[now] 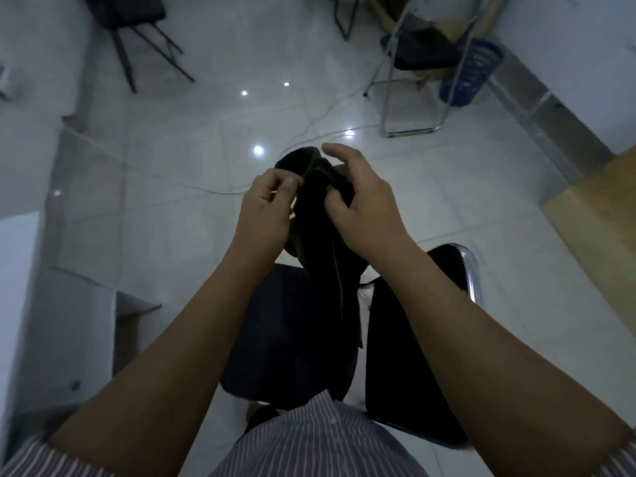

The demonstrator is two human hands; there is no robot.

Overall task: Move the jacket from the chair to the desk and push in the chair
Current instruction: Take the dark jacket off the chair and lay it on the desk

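Note:
A dark olive jacket (320, 215) hangs bunched in front of me, held up above the chair. My left hand (268, 208) pinches its upper edge between thumb and fingers. My right hand (361, 204) grips the cloth from the right, with its forefinger raised above the collar. Below the jacket stands the chair: a dark seat (285, 335) and a black backrest (409, 352) with a chrome frame (473, 273). A wooden desk (599, 215) shows at the right edge, apart from the chair.
Glossy white tile floor with white cables (320, 122) running across it. A chrome folding chair (420, 60) and a blue mesh bin (471, 72) stand at the back right. A black chair (137, 25) is at the back left. White furniture (27, 270) lines the left side.

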